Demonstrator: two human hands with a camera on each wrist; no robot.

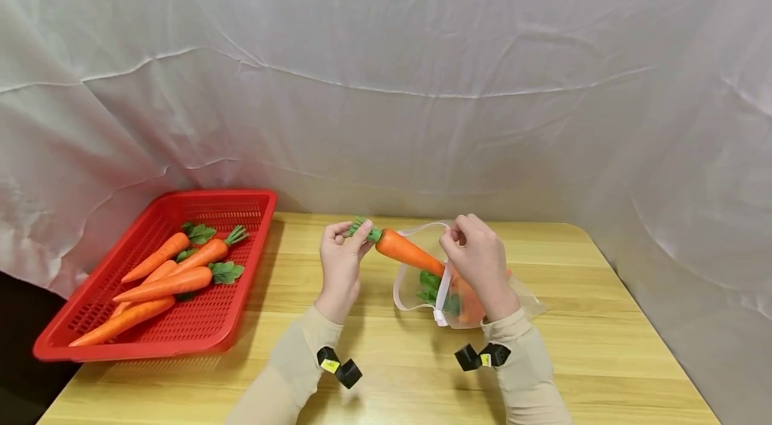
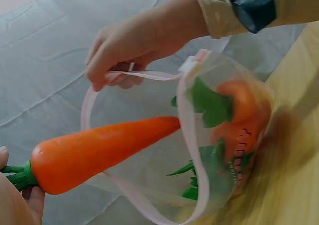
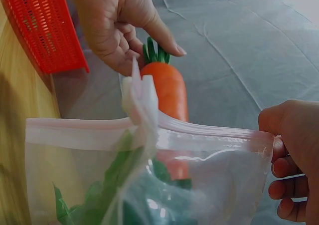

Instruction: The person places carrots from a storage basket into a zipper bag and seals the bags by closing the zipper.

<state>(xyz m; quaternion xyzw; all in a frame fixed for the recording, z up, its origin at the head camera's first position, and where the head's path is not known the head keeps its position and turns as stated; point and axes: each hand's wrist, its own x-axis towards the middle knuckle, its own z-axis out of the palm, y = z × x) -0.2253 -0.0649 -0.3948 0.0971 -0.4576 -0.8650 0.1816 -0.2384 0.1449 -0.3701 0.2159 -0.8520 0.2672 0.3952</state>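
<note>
My left hand (image 1: 340, 264) pinches the green stem end of an orange carrot (image 1: 407, 251). The carrot's pointed tip lies inside the mouth of a clear zip bag (image 2: 194, 150) with a pale pink rim. With thumb and fingers my right hand (image 1: 479, 257) grips that rim at one side, and the mouth gapes wide. In the left wrist view, other carrots (image 2: 241, 105) with green leaves (image 2: 212, 103) show through the bag's wall. A white slider (image 1: 440, 316) sits on the rim at the near side.
A red perforated basket (image 1: 250, 277) stands at the left of the wooden table (image 1: 374, 371), with several carrots (image 1: 163, 285) in it. Grey-white cloth (image 1: 386, 76) hangs behind the table and along its sides. Both wrists wear small black cameras.
</note>
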